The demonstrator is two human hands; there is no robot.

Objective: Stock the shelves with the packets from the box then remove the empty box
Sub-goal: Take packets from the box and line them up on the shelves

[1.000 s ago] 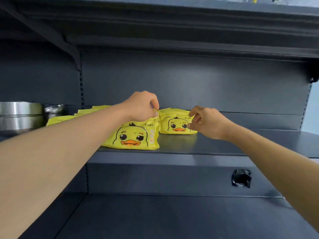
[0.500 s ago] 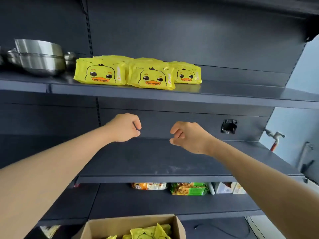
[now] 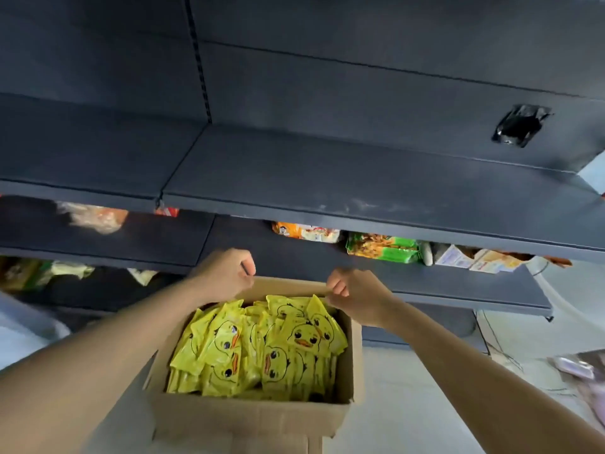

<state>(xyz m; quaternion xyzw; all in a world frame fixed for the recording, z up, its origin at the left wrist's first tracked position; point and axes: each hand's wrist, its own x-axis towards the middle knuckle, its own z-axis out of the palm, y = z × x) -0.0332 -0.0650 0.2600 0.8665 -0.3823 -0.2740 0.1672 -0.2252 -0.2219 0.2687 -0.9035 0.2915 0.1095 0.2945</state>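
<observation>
An open cardboard box (image 3: 248,417) stands on the floor below me, full of several yellow packets (image 3: 258,348) printed with a duck face. My left hand (image 3: 226,276) hovers over the box's far left rim with its fingers curled and nothing in them. My right hand (image 3: 353,296) is over the far right rim, fingers likewise curled and empty. Neither hand touches a packet. The dark shelf (image 3: 360,191) straight ahead is bare.
A lower shelf (image 3: 458,283) carries orange, green and white snack packs (image 3: 383,247). More goods sit blurred at the left (image 3: 95,217). A black plastic scrap (image 3: 520,124) is stuck to the back panel. Pale floor lies right of the box.
My view has tipped down from the upper shelf with its placed duck packets to the box. Both empty hands have come down from the shelf to just above the box's far rim.
</observation>
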